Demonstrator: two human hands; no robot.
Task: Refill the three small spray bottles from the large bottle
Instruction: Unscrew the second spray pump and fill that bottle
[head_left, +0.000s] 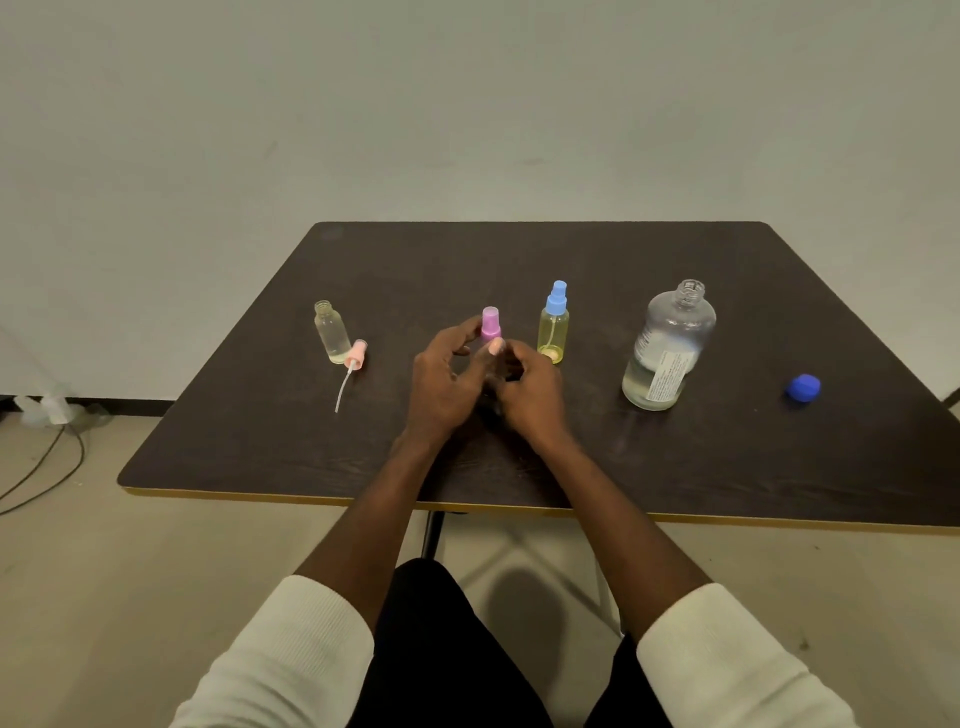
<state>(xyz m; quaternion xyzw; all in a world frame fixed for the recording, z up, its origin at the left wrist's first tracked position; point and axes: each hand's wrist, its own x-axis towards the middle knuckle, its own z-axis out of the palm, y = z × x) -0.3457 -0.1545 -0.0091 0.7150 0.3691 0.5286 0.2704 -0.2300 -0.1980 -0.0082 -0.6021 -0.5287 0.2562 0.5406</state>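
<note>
The large clear bottle (667, 347) stands uncapped at the right of the table, partly filled. Its blue cap (803, 387) lies further right. A yellow spray bottle (554, 328) with a blue sprayer stands upright. At the left an open small clear bottle (332, 332) stands beside its pink sprayer (355, 358), which lies with the tube toward me. The pink-topped small bottle (491, 323) is at the centre; my left hand (447, 374) and right hand (527, 384) close around it, hiding its body. Which hand bears it I cannot tell exactly.
The dark table (727, 467) has a yellow front edge close to my lap. A white wall stands behind it. Cables and clear plastic items (52, 410) lie on the floor at the left.
</note>
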